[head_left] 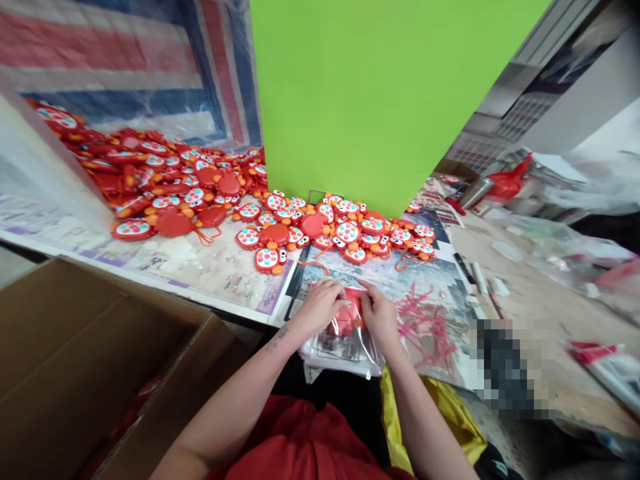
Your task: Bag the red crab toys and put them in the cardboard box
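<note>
A clear plastic bag (369, 350) lies at the table's front edge, on a stack of similar bags, with a red crab-shaped toy (349, 319) in its upper part. My left hand (323, 305) grips the bag's left side near the top, fingers curled over the toy. On the opposite side my right hand (379, 312) pinches the upper right edge. The fingertips partly cover the bag's mouth. Just beyond both hands, several loose crab toys (347, 232) with white button faces, orange claws and cords are spread on the table.
A big heap of the same toys (173, 222) fills the back left. Upright behind stands a green panel (380, 100). An open cardboard box (100, 320) is at my left. Pink strips (427, 330) lie right of the bag, near markers (479, 279) and a yellow cloth (450, 407).
</note>
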Demonstrator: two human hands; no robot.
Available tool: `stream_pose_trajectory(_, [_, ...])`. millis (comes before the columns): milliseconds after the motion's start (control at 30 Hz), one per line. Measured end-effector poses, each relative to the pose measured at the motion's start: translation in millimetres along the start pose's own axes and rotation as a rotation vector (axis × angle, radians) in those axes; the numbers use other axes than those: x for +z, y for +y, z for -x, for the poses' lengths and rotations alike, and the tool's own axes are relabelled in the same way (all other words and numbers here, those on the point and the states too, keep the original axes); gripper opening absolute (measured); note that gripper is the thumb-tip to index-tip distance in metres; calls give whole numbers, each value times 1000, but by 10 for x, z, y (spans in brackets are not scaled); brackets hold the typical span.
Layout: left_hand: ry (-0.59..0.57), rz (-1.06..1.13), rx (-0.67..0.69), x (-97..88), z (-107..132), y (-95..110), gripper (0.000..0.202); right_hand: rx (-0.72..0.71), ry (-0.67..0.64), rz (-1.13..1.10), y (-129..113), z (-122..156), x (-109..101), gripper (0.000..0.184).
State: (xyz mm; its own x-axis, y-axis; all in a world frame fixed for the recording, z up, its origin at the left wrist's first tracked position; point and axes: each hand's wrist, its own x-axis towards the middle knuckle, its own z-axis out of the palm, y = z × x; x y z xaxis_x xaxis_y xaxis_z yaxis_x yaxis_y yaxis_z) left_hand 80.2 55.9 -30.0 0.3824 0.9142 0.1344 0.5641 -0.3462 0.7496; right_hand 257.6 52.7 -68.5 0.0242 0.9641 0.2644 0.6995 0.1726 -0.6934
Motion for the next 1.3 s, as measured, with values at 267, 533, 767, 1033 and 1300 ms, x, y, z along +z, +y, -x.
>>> stream_pose_trajectory(267, [410,234,-119,-13,165,-67,39,-2,110,-472,-196,41,-3,31])
stream_pose_trajectory(533, [205,697,-290,105,213,-299,22,-60,213,-431,-209,25,-51,30])
stream_pose_trajectory(767, [196,670,-220,64,210,-144,22,-532,218,56,-387,-115,-129,30])
stream_pose_trajectory(1033, [211,270,-82,-31,252,-1,33,-726,101,301,-662,-191,1,38])
stream_pose_trajectory(1300, [190,341,-107,-60,250,-102,30,-309,152,-60,-34,-665,-79,14])
